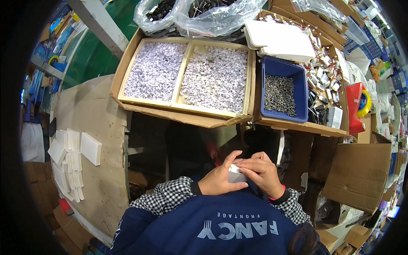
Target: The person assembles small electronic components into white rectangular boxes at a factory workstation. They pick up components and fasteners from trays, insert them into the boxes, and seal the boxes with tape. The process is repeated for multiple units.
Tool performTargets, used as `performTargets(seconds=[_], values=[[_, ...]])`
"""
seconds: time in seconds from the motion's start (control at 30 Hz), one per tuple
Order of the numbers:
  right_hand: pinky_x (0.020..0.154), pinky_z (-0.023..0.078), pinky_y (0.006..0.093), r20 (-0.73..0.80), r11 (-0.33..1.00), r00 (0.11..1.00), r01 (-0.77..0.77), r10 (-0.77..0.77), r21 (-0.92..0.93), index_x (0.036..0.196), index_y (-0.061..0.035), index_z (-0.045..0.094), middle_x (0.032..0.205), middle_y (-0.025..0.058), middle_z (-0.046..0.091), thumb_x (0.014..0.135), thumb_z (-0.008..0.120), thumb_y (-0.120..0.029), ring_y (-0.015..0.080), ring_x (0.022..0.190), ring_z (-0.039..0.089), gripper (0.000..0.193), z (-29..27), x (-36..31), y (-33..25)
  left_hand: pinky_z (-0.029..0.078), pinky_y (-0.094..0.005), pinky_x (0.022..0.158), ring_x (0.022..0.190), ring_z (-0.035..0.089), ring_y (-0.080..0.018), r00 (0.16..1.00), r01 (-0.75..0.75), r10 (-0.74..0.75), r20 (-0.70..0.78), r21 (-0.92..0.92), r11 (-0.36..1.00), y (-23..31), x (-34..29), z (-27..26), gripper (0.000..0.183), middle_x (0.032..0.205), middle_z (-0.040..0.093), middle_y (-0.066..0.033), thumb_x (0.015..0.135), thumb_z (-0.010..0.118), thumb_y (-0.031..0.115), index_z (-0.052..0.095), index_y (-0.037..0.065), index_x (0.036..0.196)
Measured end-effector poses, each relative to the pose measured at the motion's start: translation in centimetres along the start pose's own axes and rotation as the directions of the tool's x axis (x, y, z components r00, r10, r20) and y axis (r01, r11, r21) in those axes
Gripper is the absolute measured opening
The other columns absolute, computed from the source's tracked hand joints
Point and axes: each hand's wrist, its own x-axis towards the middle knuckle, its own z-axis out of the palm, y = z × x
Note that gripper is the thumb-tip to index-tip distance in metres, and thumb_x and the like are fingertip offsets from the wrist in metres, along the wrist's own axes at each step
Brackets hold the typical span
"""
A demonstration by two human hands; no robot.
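A small whitish-grey box [235,175] is held up in front of my body. My left hand [217,178] grips it from the left side, thumb along the lower edge and forefinger raised over the top. From the other side my right hand [262,171] closes its bent fingers on the box's upper edge. The fingertips cover part of the top, so whatever lies under them cannot be made out. Beyond the hands stands a cardboard carton with a pale two-part wooden tray [175,102], filled with tiny white pieces.
A blue bin [264,91] of small metal parts stands right of the tray, beside a heap of small white wired parts [325,78]. Clear plastic bags [212,21] hold black parts behind. Several flat white boxes [90,148] lie on the left table. An open carton [355,176] is at right.
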Motion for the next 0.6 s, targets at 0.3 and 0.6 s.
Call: performTargets(seconds=[0.3,0.6], values=[[0.072,0.048,0.0291,0.12,0.997,0.993,0.009,-0.019,0.081,0.091,-0.0068,0.072,0.091,0.0036,0.068,0.079,0.069,-0.011,0.0196,0.08,0.06,0.013,-0.2,0.9,0.5,0.038,-0.0336,0.101,0.123,0.046,-0.0247,0.985,-0.153,0.133,-0.11,-0.197,0.968,-1.9,0.3,0.7,0.052,0.134,0.044,-0.0152,0.099,0.046,0.026,0.023,0.007,0.142],[0.079,0.049,0.0283,0.104,0.876,0.964,-0.265,0.244,0.403,0.096,-0.0001,0.069,0.095,0.0098,0.066,0.084,0.065,-0.004,0.0194,0.09,0.062,0.013,-1.3,-1.5,2.0,0.042,-0.0271,0.093,0.106,0.054,-0.0141,0.99,-0.129,0.099,-0.104,-0.337,0.933,-2.1,0.1,0.3,0.032,0.117,0.057,-0.008,0.101,0.039,0.025,0.048,0.004,0.124]])
